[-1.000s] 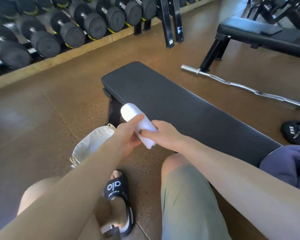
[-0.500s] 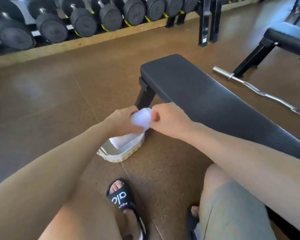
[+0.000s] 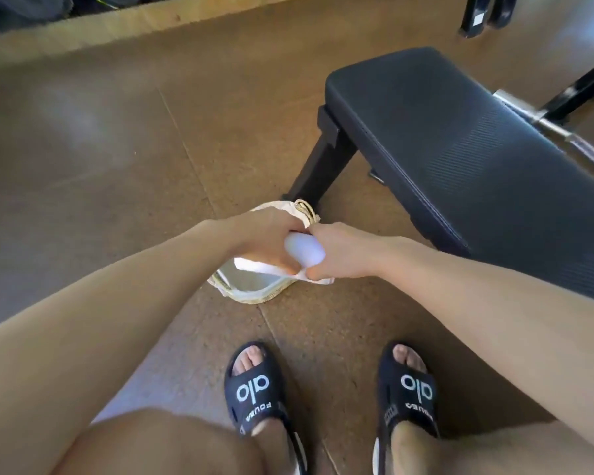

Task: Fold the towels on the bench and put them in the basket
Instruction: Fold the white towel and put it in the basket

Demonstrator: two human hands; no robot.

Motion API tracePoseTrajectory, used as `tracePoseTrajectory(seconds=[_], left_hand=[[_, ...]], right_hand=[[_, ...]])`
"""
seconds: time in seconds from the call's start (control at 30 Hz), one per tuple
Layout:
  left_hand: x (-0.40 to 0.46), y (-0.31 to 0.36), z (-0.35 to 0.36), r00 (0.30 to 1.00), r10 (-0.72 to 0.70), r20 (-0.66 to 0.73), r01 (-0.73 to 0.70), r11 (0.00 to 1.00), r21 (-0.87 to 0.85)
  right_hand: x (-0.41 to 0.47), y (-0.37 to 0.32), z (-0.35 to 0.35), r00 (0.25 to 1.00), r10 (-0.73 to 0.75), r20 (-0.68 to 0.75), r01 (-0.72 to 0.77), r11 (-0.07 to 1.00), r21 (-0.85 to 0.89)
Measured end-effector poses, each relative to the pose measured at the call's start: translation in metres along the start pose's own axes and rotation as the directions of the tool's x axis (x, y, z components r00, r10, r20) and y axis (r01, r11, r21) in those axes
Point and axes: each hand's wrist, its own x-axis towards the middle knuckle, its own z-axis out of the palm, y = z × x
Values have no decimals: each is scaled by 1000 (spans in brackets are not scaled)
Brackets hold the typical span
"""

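A rolled white towel (image 3: 304, 251) is gripped from both sides, my left hand (image 3: 266, 240) on its left and my right hand (image 3: 340, 253) on its right. Both hands hold it directly over a small woven basket (image 3: 254, 293) with a white cloth liner, which stands on the floor by the bench leg. A loose white edge of the towel hangs under my hands into the basket. The black padded bench (image 3: 460, 138) stretches away to the right; the part of it in view is bare.
The bench's black leg (image 3: 318, 166) stands just behind the basket. My two feet in black slides (image 3: 254, 389) are on the brown floor near the basket. A chrome barbell (image 3: 542, 125) lies beyond the bench at the right. A wooden kerb (image 3: 117, 25) runs along the back.
Both hands have carried the rolled towel from above the bench edge down and left to over the basket. The view has tilted down toward the floor and my feet.
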Motion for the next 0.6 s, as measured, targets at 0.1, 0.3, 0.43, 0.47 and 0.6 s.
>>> tracePoseTrajectory(seconds=[0.1,0.3,0.43,0.47,0.6], left_hand=[[23,-30,4,994,-112,2,112,991,-78],[66,-81,40,831,-483,275,425,233,-875],[109,-88,65,806,-497,322,313,-104,-944],[123,-91,69,784,-541,305,303,-95,-948],[170,-105,88,683,-679,268,288,-87,-954]], right_hand=[[25,15,13,997,73,28,-77,982,170],[76,37,44,928,363,-85,-267,806,527],[117,35,72,917,386,-105,-285,814,506],[128,33,78,919,372,-130,-277,844,459],[165,38,94,916,335,-219,-278,926,255]])
